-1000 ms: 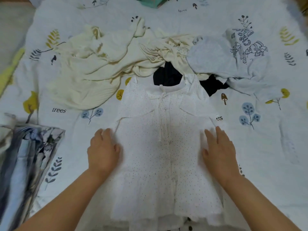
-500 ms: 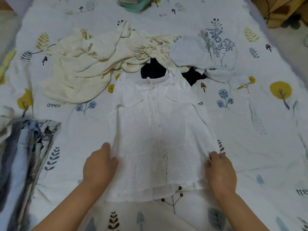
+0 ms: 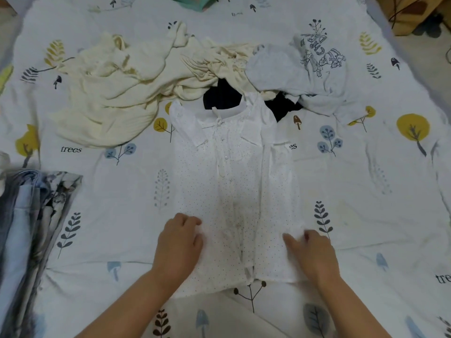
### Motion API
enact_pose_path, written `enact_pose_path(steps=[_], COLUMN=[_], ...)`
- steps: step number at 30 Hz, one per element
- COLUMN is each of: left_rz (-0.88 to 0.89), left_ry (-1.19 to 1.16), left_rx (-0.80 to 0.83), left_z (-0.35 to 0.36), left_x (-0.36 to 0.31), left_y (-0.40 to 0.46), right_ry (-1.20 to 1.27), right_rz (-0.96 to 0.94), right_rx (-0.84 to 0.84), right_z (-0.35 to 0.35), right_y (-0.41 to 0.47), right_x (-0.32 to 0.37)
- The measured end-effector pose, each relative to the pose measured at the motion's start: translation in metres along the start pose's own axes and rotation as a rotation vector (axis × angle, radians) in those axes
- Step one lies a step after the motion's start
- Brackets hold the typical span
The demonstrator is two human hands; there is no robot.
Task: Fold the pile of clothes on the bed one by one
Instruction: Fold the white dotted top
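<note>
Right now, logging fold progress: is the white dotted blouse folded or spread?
Partly folded: the white dotted blouse lies flat, side edges turned inward; both hands rest near its hem.

Teal box (image 3: 194, 1), far edge, centre. Brown item with dark cords (image 3: 415, 13), far right corner, off the bed. Floor strip (image 3: 6, 28), far left.

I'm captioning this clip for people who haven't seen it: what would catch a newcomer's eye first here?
First the white dotted blouse spread flat mid-bed, with the left hand and right hand gripping its lower edges. Behind it lies an unfolded heap: a cream garment, something black and a pale grey printed top. A folded stack sits at the left edge.
</note>
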State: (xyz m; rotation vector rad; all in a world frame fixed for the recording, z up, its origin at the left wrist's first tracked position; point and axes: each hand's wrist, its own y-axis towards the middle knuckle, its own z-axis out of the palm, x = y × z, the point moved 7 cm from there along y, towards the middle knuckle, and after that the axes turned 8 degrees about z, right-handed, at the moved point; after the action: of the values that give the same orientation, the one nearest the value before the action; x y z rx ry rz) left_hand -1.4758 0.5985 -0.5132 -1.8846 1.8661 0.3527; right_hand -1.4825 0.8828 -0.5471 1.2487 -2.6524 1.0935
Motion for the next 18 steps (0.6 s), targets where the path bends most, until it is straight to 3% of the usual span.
enact_pose_path(steps=[3, 7, 9, 12, 16, 18], left_rz=[0.022, 0.115, 0.171, 0.230, 0.218, 0.187], left_ry=[0.100, 0.234, 0.279, 0.324, 0.334, 0.323], left_rx=[0.022, 0.134, 0.163, 0.195, 0.254, 0.262], left_z=[0.009, 0.024, 0.029, 0.028, 0.024, 0.022], left_x=[0.010, 0.009, 0.007, 0.007, 0.012, 0.014], left_y=[-0.001, -0.005, -0.006, -0.008, -0.007, -0.003], right_ry=[0.109, 0.234, 0.221, -0.007, -0.388, -0.465], right_rz=[0.017, -0.008, -0.186, -0.666, -0.876, -0.987], right_rx=[0.037, -0.192, -0.359, -0.506, -0.047, 0.130], right_z=[-0.004, -0.045, -0.062, -0.063, 0.005, 0.035], right_y=[0.005, -0.005, -0.024, -0.067, -0.084, -0.092], right_x=[0.004, 0.012, 0.025, 0.057, 0.060, 0.050])
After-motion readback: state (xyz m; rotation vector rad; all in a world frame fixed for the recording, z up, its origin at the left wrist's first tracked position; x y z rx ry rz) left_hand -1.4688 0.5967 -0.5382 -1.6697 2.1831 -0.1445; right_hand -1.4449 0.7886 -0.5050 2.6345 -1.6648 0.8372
